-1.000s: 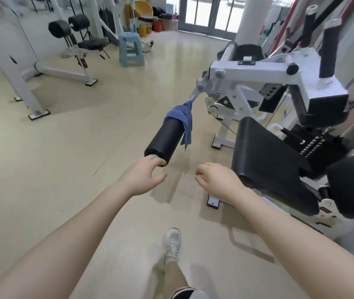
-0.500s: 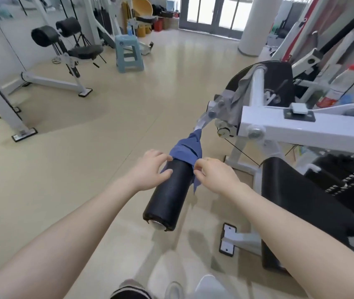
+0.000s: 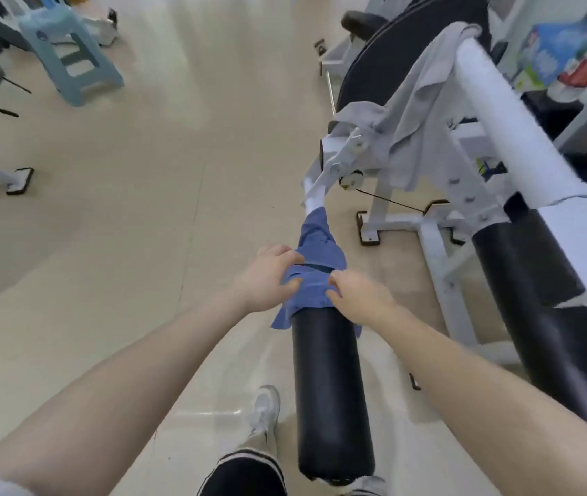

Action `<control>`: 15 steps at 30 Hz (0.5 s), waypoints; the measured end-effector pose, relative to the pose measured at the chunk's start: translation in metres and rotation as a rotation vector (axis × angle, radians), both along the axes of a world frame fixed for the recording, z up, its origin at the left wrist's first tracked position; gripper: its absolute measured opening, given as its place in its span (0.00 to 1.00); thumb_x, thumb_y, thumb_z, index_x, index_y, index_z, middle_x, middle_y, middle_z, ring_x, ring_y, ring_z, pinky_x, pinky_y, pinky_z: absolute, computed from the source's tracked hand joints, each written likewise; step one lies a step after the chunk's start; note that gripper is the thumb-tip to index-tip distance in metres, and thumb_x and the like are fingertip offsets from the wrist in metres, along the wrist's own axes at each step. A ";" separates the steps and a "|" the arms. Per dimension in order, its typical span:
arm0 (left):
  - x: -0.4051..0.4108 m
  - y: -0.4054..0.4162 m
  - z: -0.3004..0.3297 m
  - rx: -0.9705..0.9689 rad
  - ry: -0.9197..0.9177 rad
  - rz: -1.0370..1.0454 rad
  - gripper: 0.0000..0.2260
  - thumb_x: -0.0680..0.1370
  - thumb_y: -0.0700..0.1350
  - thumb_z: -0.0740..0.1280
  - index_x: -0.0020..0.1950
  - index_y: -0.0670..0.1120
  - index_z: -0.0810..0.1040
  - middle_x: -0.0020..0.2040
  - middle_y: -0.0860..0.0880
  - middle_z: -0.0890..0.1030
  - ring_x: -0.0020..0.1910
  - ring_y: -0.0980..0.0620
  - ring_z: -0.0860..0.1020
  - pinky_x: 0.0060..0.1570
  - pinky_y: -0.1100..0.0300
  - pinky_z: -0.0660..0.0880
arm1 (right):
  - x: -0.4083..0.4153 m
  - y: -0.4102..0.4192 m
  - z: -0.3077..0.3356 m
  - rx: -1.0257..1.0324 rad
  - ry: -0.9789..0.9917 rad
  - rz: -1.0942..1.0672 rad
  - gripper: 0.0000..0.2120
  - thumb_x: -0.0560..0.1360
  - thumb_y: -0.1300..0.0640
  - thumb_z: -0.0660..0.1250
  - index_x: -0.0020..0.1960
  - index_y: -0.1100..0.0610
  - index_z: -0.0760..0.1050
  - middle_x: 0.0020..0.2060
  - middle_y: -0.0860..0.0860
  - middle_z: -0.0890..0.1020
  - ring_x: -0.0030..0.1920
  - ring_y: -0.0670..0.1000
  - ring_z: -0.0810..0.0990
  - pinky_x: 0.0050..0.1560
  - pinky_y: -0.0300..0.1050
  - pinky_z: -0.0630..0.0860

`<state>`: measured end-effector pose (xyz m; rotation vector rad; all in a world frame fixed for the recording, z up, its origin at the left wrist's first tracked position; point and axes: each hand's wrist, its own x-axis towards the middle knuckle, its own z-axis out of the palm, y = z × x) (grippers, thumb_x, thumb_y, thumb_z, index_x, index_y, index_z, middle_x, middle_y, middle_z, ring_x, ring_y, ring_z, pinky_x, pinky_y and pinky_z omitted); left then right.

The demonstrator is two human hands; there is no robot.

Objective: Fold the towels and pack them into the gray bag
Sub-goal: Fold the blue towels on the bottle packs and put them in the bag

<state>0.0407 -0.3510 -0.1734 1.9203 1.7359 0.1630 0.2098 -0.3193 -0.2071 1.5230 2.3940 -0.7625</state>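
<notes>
A padded roller [image 3: 331, 388] is running from near the camera away toward the machine frame [image 3: 489, 112] at right. One towel [image 3: 315, 266] is lying draped over the roller's far end, with the left hand [image 3: 267, 277] sitting on its left side and the right hand [image 3: 360, 298] on its right. A second towel [image 3: 413, 112] is hanging over the frame bar, behind and right of the first. A stool [image 3: 66, 55] is standing on the floor [image 3: 177, 155] far left. A shoe [image 3: 265, 411] is resting on the floor left of the roller's near end.

Open floor [image 3: 134, 223] left; white machine frame [image 3: 438, 195] crowds right
</notes>
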 end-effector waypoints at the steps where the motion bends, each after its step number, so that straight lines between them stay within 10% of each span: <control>1: -0.011 0.014 -0.008 -0.006 0.004 -0.033 0.17 0.78 0.44 0.60 0.67 0.43 0.69 0.65 0.46 0.71 0.67 0.47 0.63 0.62 0.62 0.59 | -0.008 0.007 -0.013 -0.045 -0.043 0.005 0.14 0.81 0.56 0.52 0.61 0.62 0.68 0.59 0.56 0.73 0.57 0.56 0.73 0.43 0.40 0.62; 9: -0.064 0.068 -0.088 -0.119 0.007 -0.163 0.17 0.78 0.46 0.60 0.67 0.46 0.70 0.65 0.46 0.72 0.67 0.46 0.65 0.64 0.59 0.60 | -0.033 0.036 -0.123 -0.138 -0.223 -0.150 0.24 0.81 0.55 0.54 0.75 0.56 0.52 0.73 0.54 0.58 0.66 0.58 0.68 0.57 0.50 0.72; 15: -0.074 0.067 -0.123 -0.219 -0.028 -0.201 0.21 0.76 0.51 0.55 0.66 0.44 0.70 0.65 0.45 0.72 0.66 0.45 0.66 0.61 0.62 0.58 | -0.039 0.041 -0.146 0.001 -0.212 -0.226 0.12 0.77 0.63 0.57 0.60 0.59 0.65 0.55 0.56 0.71 0.54 0.59 0.73 0.38 0.49 0.66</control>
